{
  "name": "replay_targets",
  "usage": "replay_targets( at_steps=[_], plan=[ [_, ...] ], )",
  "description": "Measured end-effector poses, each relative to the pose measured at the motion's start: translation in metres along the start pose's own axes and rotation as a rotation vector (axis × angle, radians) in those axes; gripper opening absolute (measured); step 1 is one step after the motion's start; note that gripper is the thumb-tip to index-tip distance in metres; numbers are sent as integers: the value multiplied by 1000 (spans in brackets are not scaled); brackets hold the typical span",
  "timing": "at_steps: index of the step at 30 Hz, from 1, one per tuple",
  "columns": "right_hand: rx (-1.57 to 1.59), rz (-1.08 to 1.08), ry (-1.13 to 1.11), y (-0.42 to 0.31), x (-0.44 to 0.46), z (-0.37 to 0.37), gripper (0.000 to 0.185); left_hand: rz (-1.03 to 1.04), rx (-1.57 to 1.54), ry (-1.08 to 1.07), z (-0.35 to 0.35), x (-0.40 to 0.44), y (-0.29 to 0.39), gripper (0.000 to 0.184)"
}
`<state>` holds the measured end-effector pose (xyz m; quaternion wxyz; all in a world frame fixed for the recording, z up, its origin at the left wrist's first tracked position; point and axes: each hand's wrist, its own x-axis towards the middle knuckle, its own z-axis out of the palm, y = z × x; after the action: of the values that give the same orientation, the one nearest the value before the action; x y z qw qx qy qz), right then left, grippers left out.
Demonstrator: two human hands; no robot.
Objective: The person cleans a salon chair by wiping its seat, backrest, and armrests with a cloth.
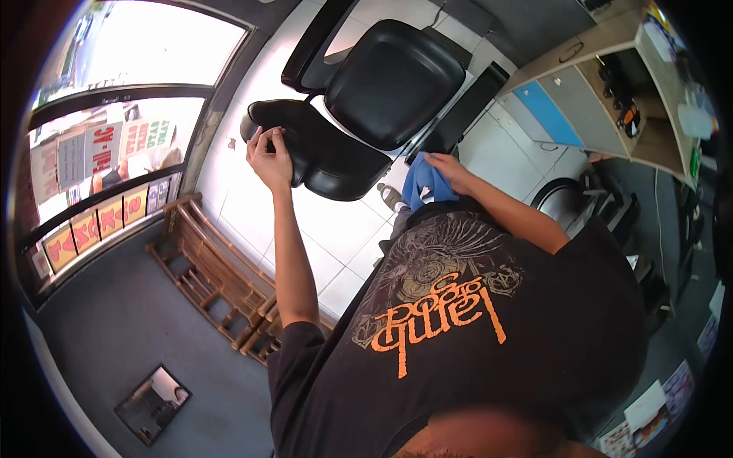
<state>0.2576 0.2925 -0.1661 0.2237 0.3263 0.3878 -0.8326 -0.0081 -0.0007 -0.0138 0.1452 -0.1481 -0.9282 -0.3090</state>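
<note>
Right hand (452, 172): fingers closed on a bunched blue cloth (424, 185), cloth hanging down from the grip just right of frame centre. Left hand (271, 158): left of centre, fingers curled with tips near the thumb, over the left end of the black chair backrest (328, 156); can't tell if it pinches anything or actually touches. Black chair seat (397, 84) above that, upper centre; black armrest (314, 42) at its upper left. Foot in a dark shoe (391, 196) on white tile floor (336, 229), just below the backrest. Bamboo bench (217, 278) lower left, wooden cabinet (561, 103) upper right, framed mirror (153, 404) bottom left.
</note>
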Motion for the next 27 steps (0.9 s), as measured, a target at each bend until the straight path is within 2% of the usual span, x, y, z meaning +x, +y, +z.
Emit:
replay_targets(
  at_steps=[3, 10, 15, 18, 23, 25, 27],
  plan=[
    [214, 19, 25, 8, -32, 11, 42, 55, -20, 14, -3, -1, 1, 21],
    [326, 50, 221, 74, -61, 41, 43, 159, -23, 65, 1, 0, -15, 24],
    [483, -158, 497, 82, -80, 45, 38, 176, -3, 30, 3, 0, -22, 29],
    [426, -344, 719, 72, -77, 19, 37, 184, 24, 11, 2, 0, -22, 30],
    [142, -419, 925, 5, -43, -48, 36, 193, 67, -10, 0, 1, -21, 29],
    [-258, -472, 1168, -30, -10, -79, 36, 185, 61, -16, -2, 1, -16, 29],
    [-896, -777, 1387, -51, 25, -115, 35, 191, 65, -32, -4, 2, -14, 28]
  ],
)
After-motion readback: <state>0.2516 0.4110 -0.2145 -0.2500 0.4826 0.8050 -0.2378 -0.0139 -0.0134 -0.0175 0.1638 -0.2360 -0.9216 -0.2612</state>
